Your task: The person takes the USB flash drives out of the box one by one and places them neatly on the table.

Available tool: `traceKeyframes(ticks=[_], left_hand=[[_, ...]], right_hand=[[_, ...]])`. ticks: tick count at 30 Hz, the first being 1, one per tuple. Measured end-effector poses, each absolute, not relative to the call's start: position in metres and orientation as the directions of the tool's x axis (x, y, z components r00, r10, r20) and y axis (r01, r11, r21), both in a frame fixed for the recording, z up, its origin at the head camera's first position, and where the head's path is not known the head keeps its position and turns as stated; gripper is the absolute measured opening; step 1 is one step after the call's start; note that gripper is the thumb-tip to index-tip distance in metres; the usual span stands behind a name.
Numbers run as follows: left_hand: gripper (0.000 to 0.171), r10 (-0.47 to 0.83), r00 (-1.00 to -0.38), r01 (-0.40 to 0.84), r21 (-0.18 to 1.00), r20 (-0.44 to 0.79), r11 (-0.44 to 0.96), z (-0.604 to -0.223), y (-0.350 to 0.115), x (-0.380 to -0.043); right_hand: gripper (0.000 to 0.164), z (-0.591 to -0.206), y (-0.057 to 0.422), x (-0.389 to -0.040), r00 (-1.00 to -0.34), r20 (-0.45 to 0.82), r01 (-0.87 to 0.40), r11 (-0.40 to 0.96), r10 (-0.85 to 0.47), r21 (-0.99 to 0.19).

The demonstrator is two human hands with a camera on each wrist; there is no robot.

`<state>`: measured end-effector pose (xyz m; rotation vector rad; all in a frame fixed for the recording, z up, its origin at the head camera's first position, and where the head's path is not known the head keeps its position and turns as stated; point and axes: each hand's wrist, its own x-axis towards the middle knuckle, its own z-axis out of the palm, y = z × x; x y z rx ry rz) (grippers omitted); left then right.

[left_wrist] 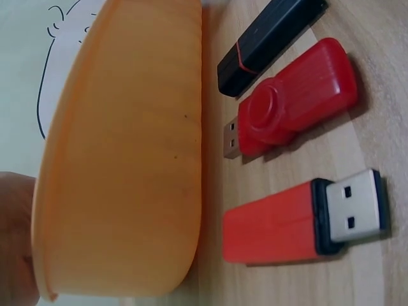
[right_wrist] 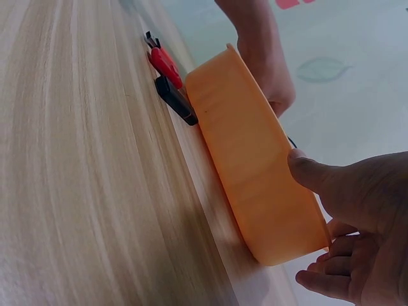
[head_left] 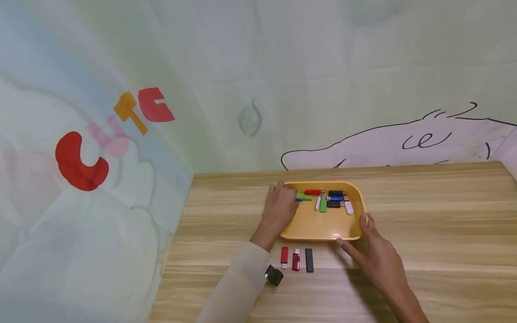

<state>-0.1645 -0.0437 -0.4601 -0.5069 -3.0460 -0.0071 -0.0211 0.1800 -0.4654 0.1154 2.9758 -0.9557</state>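
Orange plastic tray [head_left: 313, 228], grasped at its near right corner by the right hand [head_left: 381, 262]: the thumb bears on the near rim and the fingers bend round the side wall. The left hand [head_left: 279, 206] lies over the opposite wall; its fingertips are hidden, so whether they grasp anything cannot be told. Immediately right of it, inside the tray, is a lime-green USB flash drive [head_left: 305, 196]; farther toward the right hand lie others, including a blue USB flash drive [head_left: 336, 198] and, nearest that grip, a white USB flash drive [head_left: 349, 207]. Outside, left of the right thumb, a red USB flash drive [head_left: 284, 255], a swivel USB flash drive [head_left: 296, 261] and a black USB flash drive [head_left: 309, 260] form a row on the wood-grain tabletop [head_left: 444, 224].
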Motion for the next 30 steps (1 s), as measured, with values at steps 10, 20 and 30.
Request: traceKeyframes(ticks=[10,20,30], left_hand=[[0.024,0.329,-0.943,0.33,0.012,0.056,0.944,-0.459,-0.035,-0.167],[0.026,0.35,-0.937,0.349,-0.018,0.003,0.937,-0.457,-0.029,-0.168],[0.03,0.335,-0.942,0.335,-0.059,-0.013,0.94,-0.462,-0.024,-0.171]], right_hand=[[0.103,-0.466,0.18,-0.021,-0.997,-0.029,0.073,0.809,0.069,-0.584],[0.102,-0.466,0.18,-0.021,-0.997,-0.039,0.082,0.815,0.073,-0.573],[0.101,-0.466,0.18,-0.022,-0.997,-0.021,0.07,0.815,0.071,-0.575]])
